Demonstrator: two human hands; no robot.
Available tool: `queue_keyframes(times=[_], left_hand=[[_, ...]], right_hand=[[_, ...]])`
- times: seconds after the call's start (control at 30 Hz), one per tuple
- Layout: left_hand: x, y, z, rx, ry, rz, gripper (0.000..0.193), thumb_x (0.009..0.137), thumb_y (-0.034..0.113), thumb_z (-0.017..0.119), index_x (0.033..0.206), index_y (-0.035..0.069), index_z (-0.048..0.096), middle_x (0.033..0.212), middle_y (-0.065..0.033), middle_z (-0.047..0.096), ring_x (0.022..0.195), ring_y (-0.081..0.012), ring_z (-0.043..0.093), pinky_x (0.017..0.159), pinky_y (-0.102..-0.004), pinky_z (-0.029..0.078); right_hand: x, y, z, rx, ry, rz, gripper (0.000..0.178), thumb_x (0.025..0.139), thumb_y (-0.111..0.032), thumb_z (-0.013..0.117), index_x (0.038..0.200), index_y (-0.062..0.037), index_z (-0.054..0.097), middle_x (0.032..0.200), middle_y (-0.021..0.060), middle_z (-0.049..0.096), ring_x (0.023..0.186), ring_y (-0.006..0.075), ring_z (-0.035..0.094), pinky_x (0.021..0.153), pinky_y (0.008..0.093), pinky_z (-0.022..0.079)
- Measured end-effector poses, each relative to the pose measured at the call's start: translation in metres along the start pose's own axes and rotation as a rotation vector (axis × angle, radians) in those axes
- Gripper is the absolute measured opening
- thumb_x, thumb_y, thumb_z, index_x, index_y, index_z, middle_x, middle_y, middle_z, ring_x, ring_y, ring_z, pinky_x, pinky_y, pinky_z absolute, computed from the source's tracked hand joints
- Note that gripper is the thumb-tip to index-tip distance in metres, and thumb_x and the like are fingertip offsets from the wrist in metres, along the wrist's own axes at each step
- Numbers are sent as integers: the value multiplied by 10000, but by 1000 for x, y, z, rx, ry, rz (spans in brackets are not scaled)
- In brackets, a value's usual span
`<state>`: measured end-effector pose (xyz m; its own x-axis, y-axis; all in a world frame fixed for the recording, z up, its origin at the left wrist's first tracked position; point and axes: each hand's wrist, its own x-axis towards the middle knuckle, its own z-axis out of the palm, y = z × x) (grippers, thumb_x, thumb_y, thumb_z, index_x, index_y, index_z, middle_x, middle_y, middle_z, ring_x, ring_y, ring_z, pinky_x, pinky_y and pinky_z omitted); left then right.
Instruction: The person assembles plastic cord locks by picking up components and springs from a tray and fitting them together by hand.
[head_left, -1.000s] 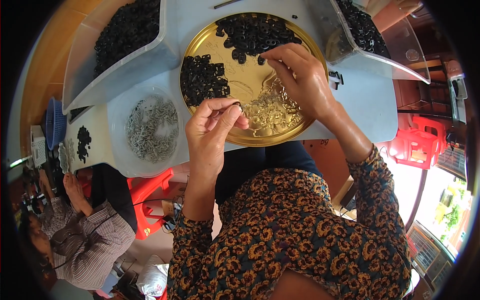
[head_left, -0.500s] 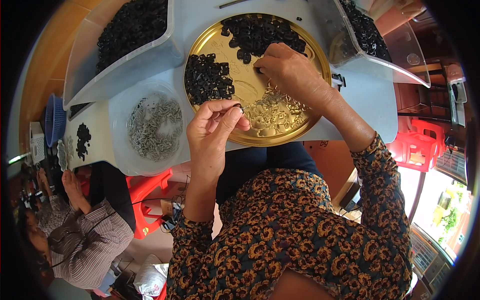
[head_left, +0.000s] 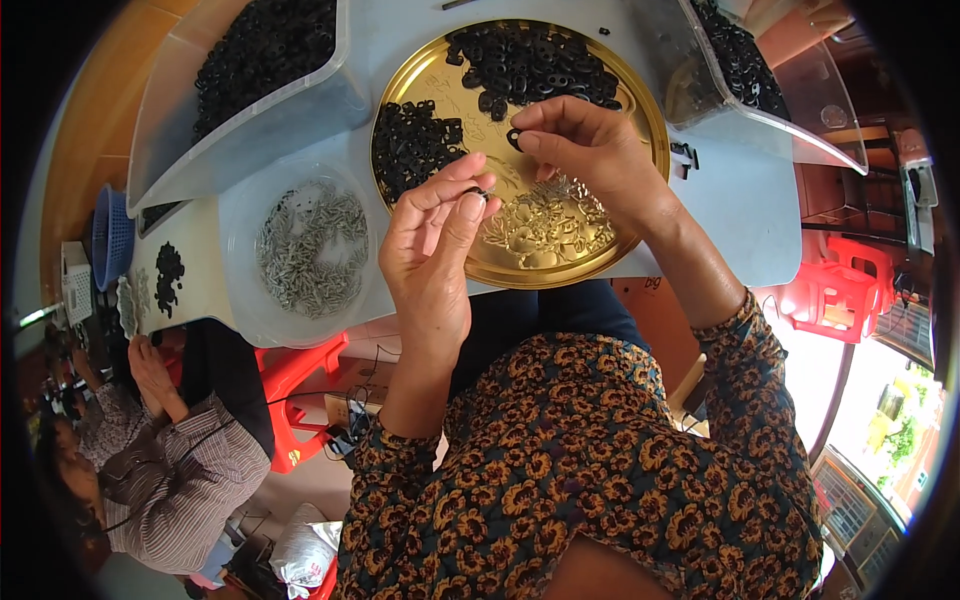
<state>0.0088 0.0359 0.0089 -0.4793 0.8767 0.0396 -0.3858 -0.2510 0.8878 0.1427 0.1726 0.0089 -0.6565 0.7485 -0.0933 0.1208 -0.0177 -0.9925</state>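
Desk (head_left: 740, 215), pale, with a red plastic stool (head_left: 835, 290) beyond its right end; a co-worker in a striped top (head_left: 190, 480) at lower left. On the desk: round gold tray (head_left: 480, 135); clear bowl (head_left: 238, 285) of small silvery pieces (head_left: 310, 250) at its left; two clear bins of black parts, one left (head_left: 270, 140), one right (head_left: 770, 125).

Tray contents: black pile, left (head_left: 415, 155); black pile, far side (head_left: 540, 65); shiny loose pieces (head_left: 550, 225), near side.

Left hand (head_left: 435, 245): thumb and fingers closed on a small dark piece (head_left: 478, 192), above the tray. Right hand (head_left: 600, 155): thumb and forefinger pinching a black looped part (head_left: 514, 139), also above the tray, apart from the other piece.

Step, as judged: bringing two parts together. Next move seems to call for aligning them with a steady left pinch.
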Motion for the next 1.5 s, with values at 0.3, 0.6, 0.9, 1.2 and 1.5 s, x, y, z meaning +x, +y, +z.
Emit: queue_keyframes(times=[0.3,0.6,0.9,1.2,1.5], left_hand=[[-5,-2,10,3,-74,113,177,934,13,550,1108,-15,535,1262,-221,552,1129,-242,572,958,-383,474],[-7,4,11,95,-28,148,139,943,22,510,1074,-15,540,1227,-254,570,1103,-264,586,972,-409,464],[0,2,10,36,-26,106,146,930,-13,535,1076,-23,531,1200,-231,590,1109,-244,585,955,-378,480],[-4,6,13,29,-50,171,142,924,-30,534,1065,-25,529,1140,-200,607,1092,-248,590,943,-367,488],[-7,0,14,161,-37,265,149,912,-41,558,1058,-28,532,1150,-207,606,1094,-229,591,956,-336,472]], right_hand=[[-17,2,16,890,-118,195,267,940,-111,579,1170,24,597,984,59,626,927,145,616,816,318,549],[-24,-6,22,646,-86,58,291,921,-95,613,1194,5,596,994,51,645,893,123,628,799,274,537],[-27,2,23,93,150,-265,167,854,-75,701,987,6,640,930,44,678,855,95,650,756,230,542],[-36,2,31,279,122,-337,174,869,-27,665,1032,7,618,1011,53,646,951,110,630,853,251,520],[-38,-5,42,339,168,-295,183,886,-2,630,1068,-6,628,1020,53,638,954,117,631,850,251,518]])
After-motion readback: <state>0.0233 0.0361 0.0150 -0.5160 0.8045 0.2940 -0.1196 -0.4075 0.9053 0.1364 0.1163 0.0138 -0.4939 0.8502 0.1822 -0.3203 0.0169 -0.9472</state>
